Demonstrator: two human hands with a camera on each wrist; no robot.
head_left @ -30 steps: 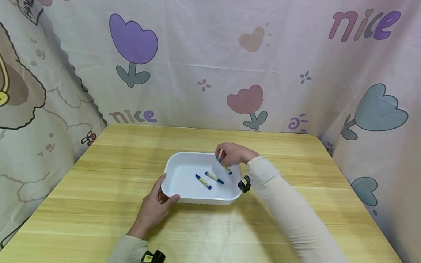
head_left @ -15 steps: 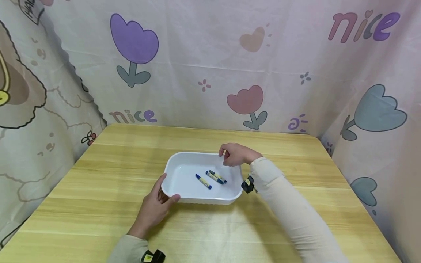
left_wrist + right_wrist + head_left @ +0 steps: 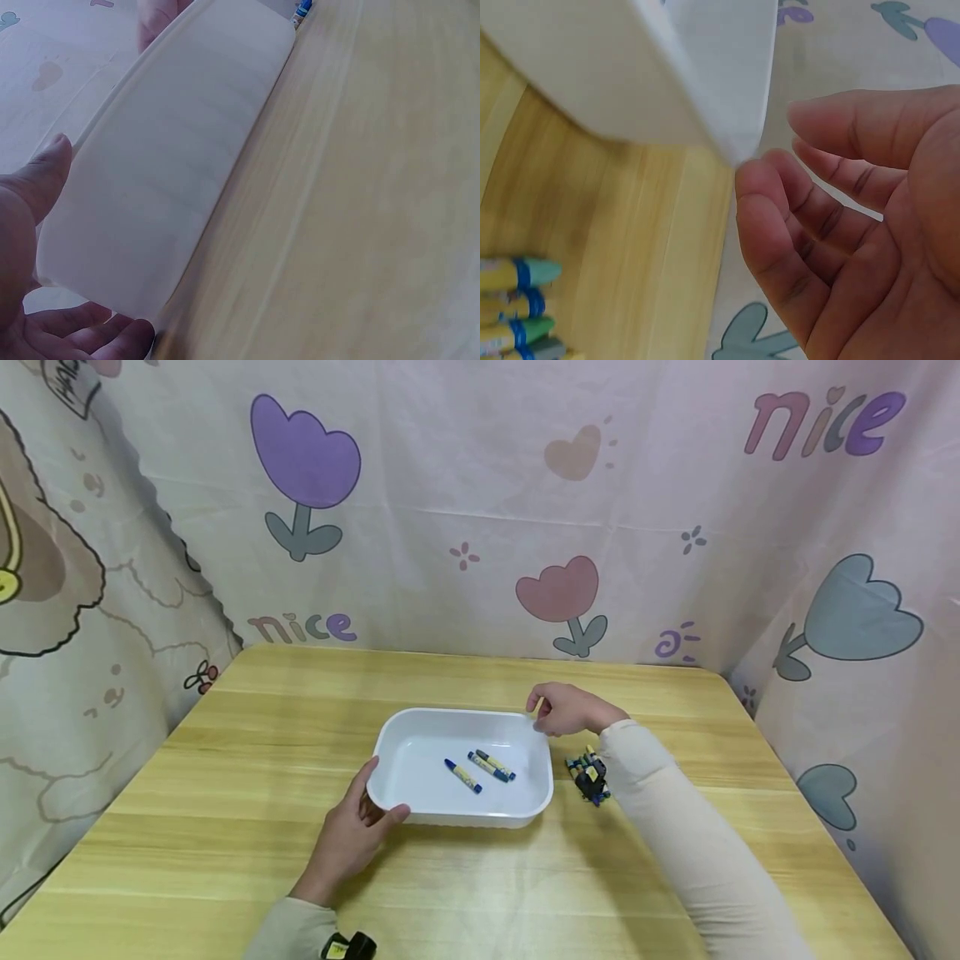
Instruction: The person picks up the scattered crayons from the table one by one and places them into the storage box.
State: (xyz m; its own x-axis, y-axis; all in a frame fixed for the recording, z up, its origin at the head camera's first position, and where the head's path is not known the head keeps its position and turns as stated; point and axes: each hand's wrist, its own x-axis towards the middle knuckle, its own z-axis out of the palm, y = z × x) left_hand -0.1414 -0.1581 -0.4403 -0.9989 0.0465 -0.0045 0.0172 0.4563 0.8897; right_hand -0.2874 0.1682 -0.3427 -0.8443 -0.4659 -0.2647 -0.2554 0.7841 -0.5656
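Note:
A white plastic tray (image 3: 427, 760) sits on the table with three crayons inside. A blue crayon (image 3: 462, 776) lies apart from a teal-tipped crayon (image 3: 487, 767) and a dark-tipped crayon (image 3: 501, 763), which lie side by side. My left hand (image 3: 351, 827) grips the tray's near left corner, thumb at the rim and fingers around the end wall (image 3: 157, 157). My right hand (image 3: 572, 708) hovers by the far right corner, fingers loosely bent and holding nothing. In the right wrist view my right hand (image 3: 855, 217) appears just beside the tray corner (image 3: 739, 142).
More crayons (image 3: 517, 277), several of them, lie in a group on the table right of the tray, partly hidden in the head view by the black wrist camera (image 3: 590, 779). A printed curtain (image 3: 435, 460) hangs behind the wooden table (image 3: 465, 893).
My right hand has let go of the dark-tipped crayon, which dropped beside the teal-tipped one, and has moved right. The crayon group has come into view. My left hand stays on the tray.

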